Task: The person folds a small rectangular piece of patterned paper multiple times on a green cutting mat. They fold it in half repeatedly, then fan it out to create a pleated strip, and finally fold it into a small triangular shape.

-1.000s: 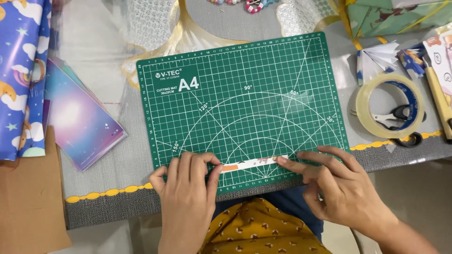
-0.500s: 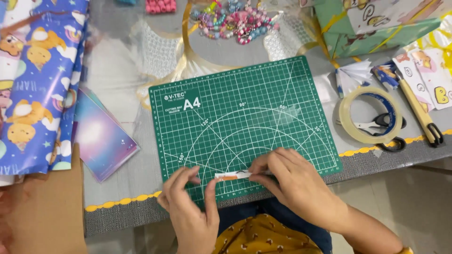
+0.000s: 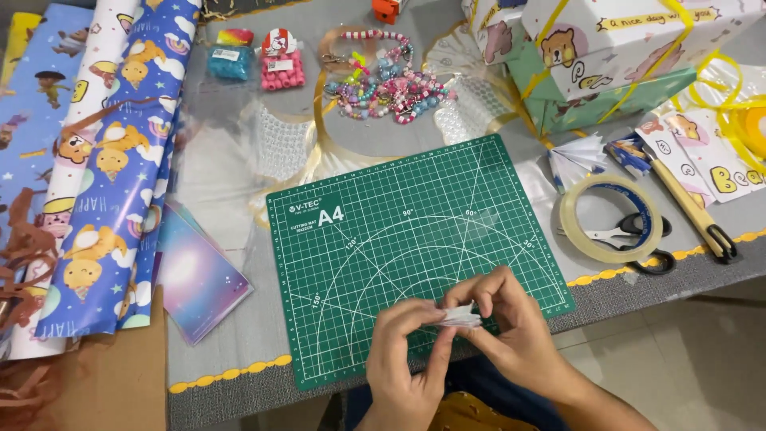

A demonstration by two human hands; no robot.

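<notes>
Two hands, left hand (image 3: 411,351) and right hand (image 3: 511,335), pinched a small folded white paper piece (image 3: 461,317) above the green cutting mat (image 3: 383,239) near the desk's front edge; uneven finger pressure might have skewed its creases.

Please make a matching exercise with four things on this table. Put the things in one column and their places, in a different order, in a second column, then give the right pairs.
1. folded white paper
2. tape roll
3. bead strings
4. wrapping paper rolls

A. far side of the green cutting mat
B. left side of the table
C. between the left hand and right hand
D. right of the mat, over the scissors

Pairs: 1-C, 2-D, 3-A, 4-B
</notes>
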